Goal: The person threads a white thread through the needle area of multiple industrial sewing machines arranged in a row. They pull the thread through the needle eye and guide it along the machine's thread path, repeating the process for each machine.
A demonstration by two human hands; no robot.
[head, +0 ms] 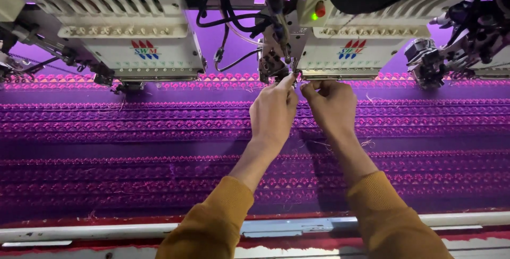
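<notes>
Needle area [294,73] of the embroidery head [348,52]: both hands up at it. Left hand [273,111] & right hand [332,105] fingertips pinched, prob on thread, too fine to tell. Purple embroidered fabric [133,131] below.

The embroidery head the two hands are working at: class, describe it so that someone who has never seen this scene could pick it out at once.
Above the purple patterned fabric runs a row of cream embroidery heads. Take the embroidery head right of centre, where the left hand and right hand meet at its lower left corner. Unlike the left-side head, it shows a lit green lamp and a red button.
</notes>
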